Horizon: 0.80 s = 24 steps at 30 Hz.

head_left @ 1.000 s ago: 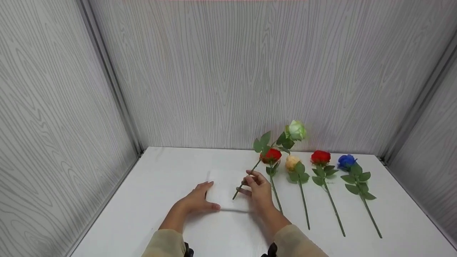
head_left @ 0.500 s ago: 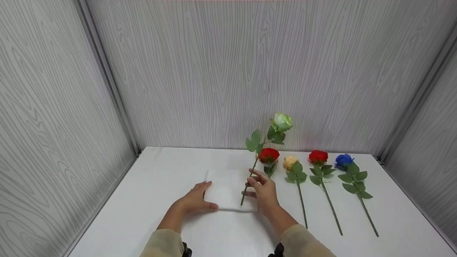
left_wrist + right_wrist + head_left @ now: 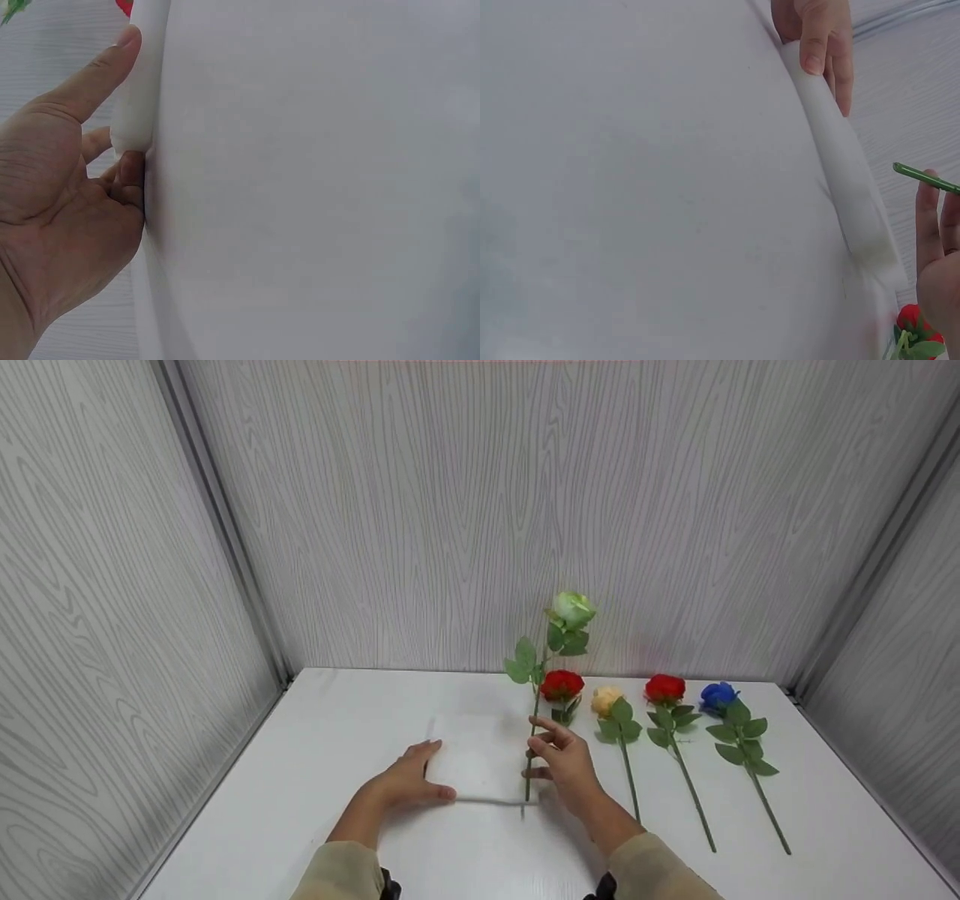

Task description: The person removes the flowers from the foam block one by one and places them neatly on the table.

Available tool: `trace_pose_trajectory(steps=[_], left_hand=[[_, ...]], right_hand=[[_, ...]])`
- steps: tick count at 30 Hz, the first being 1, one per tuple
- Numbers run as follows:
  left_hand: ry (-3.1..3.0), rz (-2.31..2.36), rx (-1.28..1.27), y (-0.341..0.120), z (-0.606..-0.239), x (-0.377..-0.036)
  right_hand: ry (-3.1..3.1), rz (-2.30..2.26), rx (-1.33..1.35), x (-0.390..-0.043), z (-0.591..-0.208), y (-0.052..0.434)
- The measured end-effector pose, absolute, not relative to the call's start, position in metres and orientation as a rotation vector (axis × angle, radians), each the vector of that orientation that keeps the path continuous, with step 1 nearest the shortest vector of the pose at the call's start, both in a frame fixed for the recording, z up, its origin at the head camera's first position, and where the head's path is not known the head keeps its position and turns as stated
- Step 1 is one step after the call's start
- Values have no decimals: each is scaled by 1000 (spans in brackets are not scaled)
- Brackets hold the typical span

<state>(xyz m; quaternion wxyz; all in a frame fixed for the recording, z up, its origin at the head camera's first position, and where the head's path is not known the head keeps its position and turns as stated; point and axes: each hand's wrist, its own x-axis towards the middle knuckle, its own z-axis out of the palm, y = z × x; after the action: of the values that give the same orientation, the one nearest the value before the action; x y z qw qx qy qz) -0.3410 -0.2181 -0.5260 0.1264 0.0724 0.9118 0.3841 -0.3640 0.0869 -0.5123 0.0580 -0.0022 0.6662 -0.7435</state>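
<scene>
White foam, a flat block (image 3: 474,757), lies on the white table (image 3: 300,780) left of centre, and the person's left hand (image 3: 409,780) rests against its left edge, fingers loosely curled along the side and thumb on the near corner. The left wrist view shows the thumb and fingertips (image 3: 131,169) touching the block's edge rather than wrapping round it.

Just to the right, the right hand (image 3: 562,757) pinches the stem of a pale green rose (image 3: 574,609) between thumb and fingers. It holds the flower nearly upright, the bloom raised in front of the back wall and the stem's lower end at the block's right near corner; whether the tip touches the foam cannot be told.

Further right, four more flowers lie flat on the table with their blooms toward the wall: a red rose (image 3: 562,685) partly behind the right hand, a peach rose (image 3: 606,700), a second red rose (image 3: 664,688), and a blue rose (image 3: 718,696) nearest the right wall.
</scene>
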Motion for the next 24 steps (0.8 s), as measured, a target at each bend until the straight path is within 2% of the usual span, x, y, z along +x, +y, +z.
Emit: trace_pose_trajectory(steps=[24], left_hand=[[2652, 1123, 229, -219, -525, -341]], right_hand=[[2149, -2139, 111, -362, -506, 148]])
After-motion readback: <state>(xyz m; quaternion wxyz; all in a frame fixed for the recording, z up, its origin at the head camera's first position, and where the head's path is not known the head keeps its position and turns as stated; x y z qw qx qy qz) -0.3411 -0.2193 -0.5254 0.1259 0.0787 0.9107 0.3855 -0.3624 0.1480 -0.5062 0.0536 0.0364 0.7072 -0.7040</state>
